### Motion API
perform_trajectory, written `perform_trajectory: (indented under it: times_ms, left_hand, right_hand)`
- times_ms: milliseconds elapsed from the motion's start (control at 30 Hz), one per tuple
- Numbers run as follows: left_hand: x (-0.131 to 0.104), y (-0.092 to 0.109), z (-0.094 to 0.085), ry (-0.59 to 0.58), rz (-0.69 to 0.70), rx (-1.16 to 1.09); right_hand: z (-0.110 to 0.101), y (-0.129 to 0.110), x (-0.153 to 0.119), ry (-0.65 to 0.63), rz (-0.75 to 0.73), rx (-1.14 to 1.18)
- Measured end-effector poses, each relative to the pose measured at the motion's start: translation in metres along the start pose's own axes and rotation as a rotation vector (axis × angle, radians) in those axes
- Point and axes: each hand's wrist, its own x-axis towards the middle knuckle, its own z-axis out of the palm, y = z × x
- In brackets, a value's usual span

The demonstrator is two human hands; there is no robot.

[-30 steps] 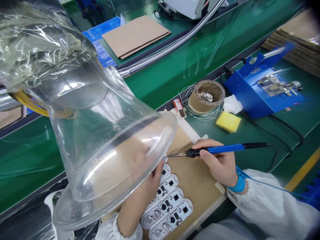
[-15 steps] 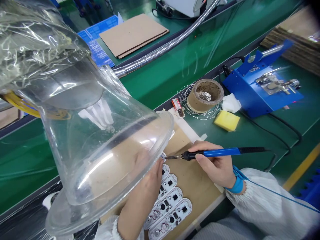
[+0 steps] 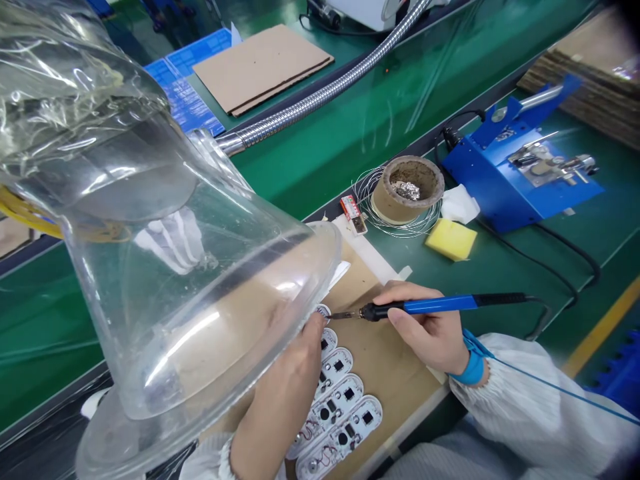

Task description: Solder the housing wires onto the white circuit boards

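My right hand point(image 3: 429, 328) is closed round a soldering iron point(image 3: 440, 305) with a blue and black handle, its tip pointing left. That tip reaches the end of a white circuit-board piece point(image 3: 323, 311), beside the fingers of my left hand point(image 3: 300, 353). My left fingers are bent at this piece; a clear plastic hood covers part of them, so what they hold is partly hidden. Below them lie several white oval housings with circuit boards point(image 3: 345, 433) in a slanted row on a brown board point(image 3: 395, 363). A blue strap circles my right wrist.
A clear fume hood point(image 3: 210, 300) on a flexible metal hose point(image 3: 330, 90) takes up the left. Farther back are a pot of solder scraps point(image 3: 409, 190) ringed by wire, a yellow sponge point(image 3: 451, 239), a small red box point(image 3: 353, 215) and a blue iron stand point(image 3: 520, 167).
The view has shifted slightly, with the hood appearing a little farther left. Both hands and the iron keep nearly the same position at the board piece.
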Motion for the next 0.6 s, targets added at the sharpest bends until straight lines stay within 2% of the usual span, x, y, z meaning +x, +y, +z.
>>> perform_trajectory:
  times_ms: [267, 600]
  left_hand:
    - [-0.0004, 0.0002, -0.0002, -0.013, 0.039, 0.037]
    - [-0.0003, 0.0044, -0.0046, -0.028, 0.020, 0.038]
  right_hand:
    - [-0.0005, 0.0016, 0.0008, -0.033, -0.008, 0.015]
    - [-0.0012, 0.0001, 0.0015, 0.007, -0.036, 0.036]
